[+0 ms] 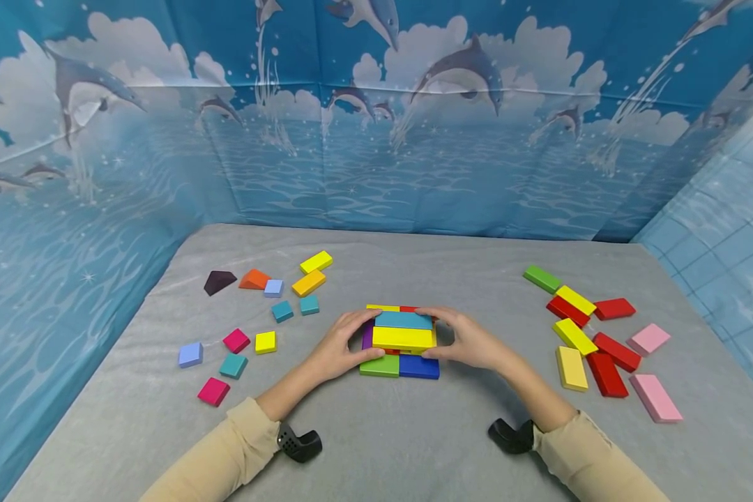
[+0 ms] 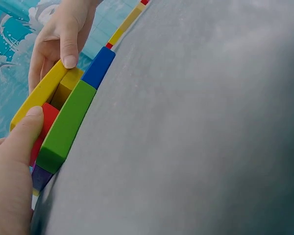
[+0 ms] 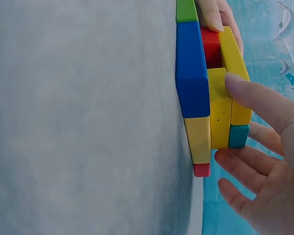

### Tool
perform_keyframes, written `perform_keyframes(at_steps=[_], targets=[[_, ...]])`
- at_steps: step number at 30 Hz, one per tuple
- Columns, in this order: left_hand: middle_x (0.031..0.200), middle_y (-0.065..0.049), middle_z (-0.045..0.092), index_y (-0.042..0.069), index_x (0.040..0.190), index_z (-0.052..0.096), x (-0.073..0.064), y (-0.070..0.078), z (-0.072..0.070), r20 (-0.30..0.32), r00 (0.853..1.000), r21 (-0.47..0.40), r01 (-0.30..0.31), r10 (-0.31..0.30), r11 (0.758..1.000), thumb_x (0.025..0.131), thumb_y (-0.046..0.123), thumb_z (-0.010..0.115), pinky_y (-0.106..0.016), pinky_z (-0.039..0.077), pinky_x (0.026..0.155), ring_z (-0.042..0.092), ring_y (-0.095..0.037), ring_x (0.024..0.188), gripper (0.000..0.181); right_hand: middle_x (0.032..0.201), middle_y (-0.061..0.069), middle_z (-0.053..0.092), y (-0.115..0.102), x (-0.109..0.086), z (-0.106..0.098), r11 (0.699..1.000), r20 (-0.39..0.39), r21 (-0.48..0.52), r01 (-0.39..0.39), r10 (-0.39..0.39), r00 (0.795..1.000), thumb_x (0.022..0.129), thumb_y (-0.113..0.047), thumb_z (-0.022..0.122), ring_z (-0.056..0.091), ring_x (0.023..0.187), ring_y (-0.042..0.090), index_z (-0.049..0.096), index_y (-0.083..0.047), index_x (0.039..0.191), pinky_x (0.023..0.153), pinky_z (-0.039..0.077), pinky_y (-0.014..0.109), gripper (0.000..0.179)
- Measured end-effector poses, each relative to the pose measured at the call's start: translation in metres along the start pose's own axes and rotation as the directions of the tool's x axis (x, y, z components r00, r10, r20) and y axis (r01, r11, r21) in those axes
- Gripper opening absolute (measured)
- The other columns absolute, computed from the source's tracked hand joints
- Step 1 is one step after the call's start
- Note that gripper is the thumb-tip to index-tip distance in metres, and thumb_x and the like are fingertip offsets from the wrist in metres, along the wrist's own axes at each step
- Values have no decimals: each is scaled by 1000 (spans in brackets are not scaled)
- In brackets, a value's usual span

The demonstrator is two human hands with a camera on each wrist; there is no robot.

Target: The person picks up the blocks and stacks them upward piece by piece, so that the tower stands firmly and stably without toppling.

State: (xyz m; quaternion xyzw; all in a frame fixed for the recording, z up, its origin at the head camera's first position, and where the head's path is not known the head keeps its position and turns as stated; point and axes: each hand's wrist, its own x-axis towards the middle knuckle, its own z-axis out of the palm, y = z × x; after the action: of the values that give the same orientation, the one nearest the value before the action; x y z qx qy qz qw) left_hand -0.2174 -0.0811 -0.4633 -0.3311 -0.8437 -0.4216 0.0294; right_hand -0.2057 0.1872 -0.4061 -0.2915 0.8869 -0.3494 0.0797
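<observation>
A low stack of coloured blocks stands on the grey cloth, with a green block [image 1: 379, 367] and a blue block [image 1: 419, 367] along its near bottom edge. On top lie a yellow block [image 1: 404, 339] and a teal block [image 1: 404, 320], side by side. Beneath them, a red block [image 2: 50, 116] and another yellow block [image 3: 219, 115] form a middle layer. My left hand [image 1: 341, 348] grips the left end of the top pair, thumb on the near side and fingers at the far side. Likewise, my right hand [image 1: 477, 343] pinches their right end. A purple block [image 1: 367, 337] shows at the stack's left.
To the left lie several loose small blocks, among them a magenta one [image 1: 213, 392] and an orange one [image 1: 254, 279]. Several longer blocks are scattered at the right, including a red one [image 1: 606, 374] and a pink one [image 1: 656, 398]. A dolphin-print curtain [image 1: 376, 174] hangs behind the table.
</observation>
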Motion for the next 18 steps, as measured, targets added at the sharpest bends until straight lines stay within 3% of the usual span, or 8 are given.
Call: perform_keyframes(at_steps=[12, 18], targets=[[134, -4, 46, 21, 135, 44, 1, 2, -1, -7, 999, -25, 44, -44, 999, 78, 33, 72, -46, 33, 102, 38, -22, 123, 64, 126, 13, 52, -4, 0, 1, 997, -13, -82, 4, -5, 1000, 78, -24, 73, 49, 104, 24, 44, -7, 133, 91, 43, 46, 65], [134, -5, 47, 20, 133, 46, 1, 1, 0, -24, 999, -45, 31, -33, 998, 76, 31, 74, -46, 33, 101, 39, -23, 123, 64, 133, 15, 46, -1, -8, -8, 999, -27, -32, 7, -8, 1000, 77, -24, 74, 48, 111, 30, 39, -5, 137, 93, 40, 51, 72]])
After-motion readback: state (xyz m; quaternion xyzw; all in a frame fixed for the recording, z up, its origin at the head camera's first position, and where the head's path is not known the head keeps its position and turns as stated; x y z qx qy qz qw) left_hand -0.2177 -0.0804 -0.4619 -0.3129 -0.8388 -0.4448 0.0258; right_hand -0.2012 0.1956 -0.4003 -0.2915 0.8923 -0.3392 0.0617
